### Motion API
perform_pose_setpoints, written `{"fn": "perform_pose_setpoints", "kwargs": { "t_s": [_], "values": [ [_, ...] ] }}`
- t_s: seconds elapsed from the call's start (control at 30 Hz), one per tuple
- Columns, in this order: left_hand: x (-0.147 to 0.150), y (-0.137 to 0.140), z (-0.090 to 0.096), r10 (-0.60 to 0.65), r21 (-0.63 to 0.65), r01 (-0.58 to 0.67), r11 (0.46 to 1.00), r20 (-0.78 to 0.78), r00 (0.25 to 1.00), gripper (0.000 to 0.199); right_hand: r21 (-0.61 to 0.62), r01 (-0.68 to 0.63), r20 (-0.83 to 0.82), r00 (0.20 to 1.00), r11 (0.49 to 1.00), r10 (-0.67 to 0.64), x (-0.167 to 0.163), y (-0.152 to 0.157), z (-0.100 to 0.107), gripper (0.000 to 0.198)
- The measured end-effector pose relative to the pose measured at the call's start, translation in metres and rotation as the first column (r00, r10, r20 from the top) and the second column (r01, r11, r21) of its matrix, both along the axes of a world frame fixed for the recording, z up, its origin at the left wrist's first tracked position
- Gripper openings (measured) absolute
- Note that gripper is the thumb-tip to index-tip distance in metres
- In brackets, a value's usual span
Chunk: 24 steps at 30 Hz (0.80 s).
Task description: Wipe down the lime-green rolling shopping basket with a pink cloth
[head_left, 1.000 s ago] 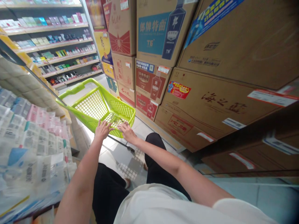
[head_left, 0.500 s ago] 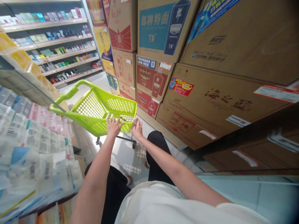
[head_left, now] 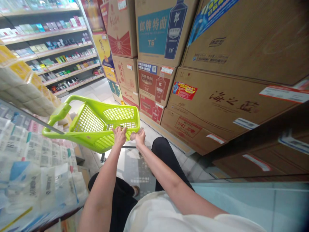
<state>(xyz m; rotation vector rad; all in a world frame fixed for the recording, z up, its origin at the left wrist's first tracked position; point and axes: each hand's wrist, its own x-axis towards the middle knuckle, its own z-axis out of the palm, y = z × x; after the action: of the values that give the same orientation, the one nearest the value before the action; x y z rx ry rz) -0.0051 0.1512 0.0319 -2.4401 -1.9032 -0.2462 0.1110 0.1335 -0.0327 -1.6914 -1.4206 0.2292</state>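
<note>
A lime-green shopping cart (head_left: 80, 138) with a lattice basket stands in front of me, its handle pointing left. No goods show inside the basket. My left hand (head_left: 119, 137) is hooked over the near rim, fingers curled inward. At the cart's right corner, my right hand (head_left: 139, 138) is closed on the rim; its fingertips are partly blurred. Below the basket, a dark caster and part of the frame show between my legs and the shelf.
Stacked cardboard cartons (head_left: 154, 80) line the right side. Packs of tissue paper (head_left: 43, 180) fill the left, close to the cart's handle. Shelves of small boxes and bottles (head_left: 53, 54) stand at the back. Pale floor tiles (head_left: 96, 88) run between.
The cart has shifted slightly left and lower in view, its handle now nearer the tissue packs. Both hands stay at its rim. My legs have moved a little.
</note>
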Motion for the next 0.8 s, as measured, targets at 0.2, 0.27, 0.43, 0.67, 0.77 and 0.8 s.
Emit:
{"fn": "perform_pose_setpoints", "kwargs": {
  "t_s": [0.2,0.27,0.43,0.67,0.77,0.8],
  "values": [
    [0.008,-0.001,0.003,0.014,0.019,-0.015,1.000,0.021,1.000,0.046,-0.102,0.143,-0.411,0.895,0.984,-0.173,0.017,-0.001,-0.003,0.063],
    [0.003,-0.004,0.005,-0.012,0.028,0.012,1.000,0.015,1.000,0.050,-0.061,0.125,-0.369,0.919,0.990,-0.138,0.027,-0.001,0.003,0.065],
    [-0.015,-0.015,0.011,0.062,0.159,-0.054,0.986,-0.043,0.997,0.044,0.027,-0.154,-0.091,0.984,0.988,0.156,0.028,-0.001,0.028,0.061],
    [-0.031,-0.020,0.012,0.047,0.159,-0.032,0.987,-0.090,0.995,0.050,-0.040,-0.316,0.009,0.949,0.948,0.317,0.031,0.008,0.041,0.056],
    [-0.034,-0.017,0.014,0.040,0.144,-0.026,0.989,-0.099,0.994,0.056,-0.093,-0.195,0.013,0.980,0.976,0.197,0.029,0.014,0.040,0.057],
    [-0.034,-0.016,0.015,0.034,0.134,-0.020,0.991,-0.101,0.994,0.056,-0.093,-0.210,0.030,0.977,0.973,0.213,0.028,0.016,0.040,0.057]
  ]
}}
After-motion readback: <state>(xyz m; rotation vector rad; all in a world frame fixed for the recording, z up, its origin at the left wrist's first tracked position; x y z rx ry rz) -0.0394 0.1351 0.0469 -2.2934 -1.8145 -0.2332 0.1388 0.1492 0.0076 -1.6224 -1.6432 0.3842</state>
